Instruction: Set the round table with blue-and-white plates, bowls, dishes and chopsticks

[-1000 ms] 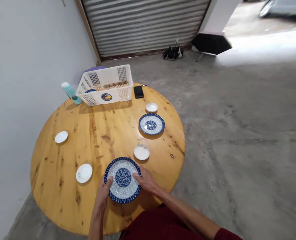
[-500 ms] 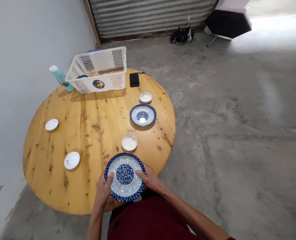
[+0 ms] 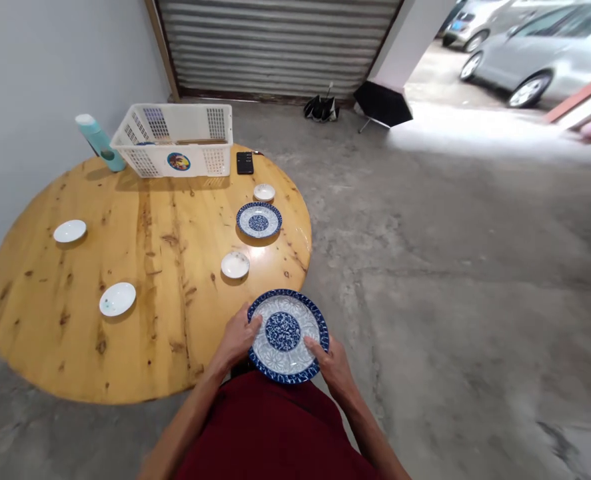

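A blue-and-white patterned plate (image 3: 282, 332) is held between both hands, close to my body at the table's near right edge. My left hand (image 3: 238, 339) grips its left rim, thumb on top. My right hand (image 3: 334, 363) grips the right rim the same way; the fingers below are hidden. Just beyond the plate, a small white dish (image 3: 235, 265) rests on the table. Farther back lies a second blue-and-white plate (image 3: 258, 221), with another small white dish (image 3: 264, 193) behind it. Two more white dishes, a near one (image 3: 118, 299) and a far one (image 3: 70, 231), sit on the left.
On the round wooden table (image 3: 165, 333), a white plastic basket (image 3: 200, 160) stands at the back. Beside it are a turquoise bottle (image 3: 100, 143) and a black phone (image 3: 244, 163). Shoes (image 3: 321, 109) and a black umbrella (image 3: 382, 105) are on the concrete floor. A car (image 3: 540, 50) is outside.
Both hands have carried the plate rightward, away from over the table's near edge. My view has turned to the right, so the car now shows. The dishes on the table have stayed in place.
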`<state>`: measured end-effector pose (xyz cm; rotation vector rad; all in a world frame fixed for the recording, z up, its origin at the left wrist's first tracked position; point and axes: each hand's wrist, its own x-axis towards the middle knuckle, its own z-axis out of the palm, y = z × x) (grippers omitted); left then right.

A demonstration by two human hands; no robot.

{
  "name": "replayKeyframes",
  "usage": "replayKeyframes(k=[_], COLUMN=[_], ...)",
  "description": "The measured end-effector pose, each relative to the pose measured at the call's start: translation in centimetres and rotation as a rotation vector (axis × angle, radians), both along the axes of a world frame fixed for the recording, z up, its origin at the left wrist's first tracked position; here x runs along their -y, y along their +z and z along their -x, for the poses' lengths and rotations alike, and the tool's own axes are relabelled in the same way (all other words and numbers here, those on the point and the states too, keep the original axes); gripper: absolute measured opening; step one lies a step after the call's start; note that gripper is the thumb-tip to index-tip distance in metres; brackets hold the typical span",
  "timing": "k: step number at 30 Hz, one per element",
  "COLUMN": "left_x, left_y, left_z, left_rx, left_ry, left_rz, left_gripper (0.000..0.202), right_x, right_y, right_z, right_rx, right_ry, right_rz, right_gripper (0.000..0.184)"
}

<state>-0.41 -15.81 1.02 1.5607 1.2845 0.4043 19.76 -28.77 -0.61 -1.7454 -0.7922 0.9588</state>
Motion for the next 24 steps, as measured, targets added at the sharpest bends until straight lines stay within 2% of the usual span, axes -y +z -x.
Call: replayKeyframes(k=[4, 7, 10, 14, 17, 19, 24], left_x=[2.1, 2.8, 2.9, 2.3, 1.6, 1.1, 0.2], left_y=[0.1, 0.3, 0.7, 0.9, 0.9, 0.9, 0.9], left_z=[-0.5, -1.0, -1.5, -2.5, -4.4, -6.6, -14.4], left_rx=[0.002, -0.033, -0.076, -0.101, -0.093, -0.099, -0.081], left_ry=[-0.082, -0.113, -0.11, -0.065, -0.026, -0.006, 0.034], left_rz=[0.013, 0.023, 0.004, -0.029, -0.052, -0.065, -0.06], left_gripper=[0.031, 0.03, 0.029, 0.028, 0.028, 0.027, 0.027], right_x=[3.5, 4.8, 4.7, 3.3, 1.9, 1.0, -0.9], right_y=[-0.1, 0.0, 0.0, -0.2, -0.4, -0.2, 0.7], right_z=[0.4, 0.3, -0.1, -1.5, -3.9, -6.4, -14.8], right_rx=[-0.01, -0.009, 0.002, -0.013, -0.017, -0.016, 0.01], right_ry=[-0.064, -0.095, -0.099, -0.063, -0.036, -0.018, 0.021], right_rz=[0.044, 0.056, 0.05, 0.009, 0.008, 0.006, 0.022], right_gripper=[0.045, 0.045, 0.043, 0.039, 0.04, 0.041, 0.039])
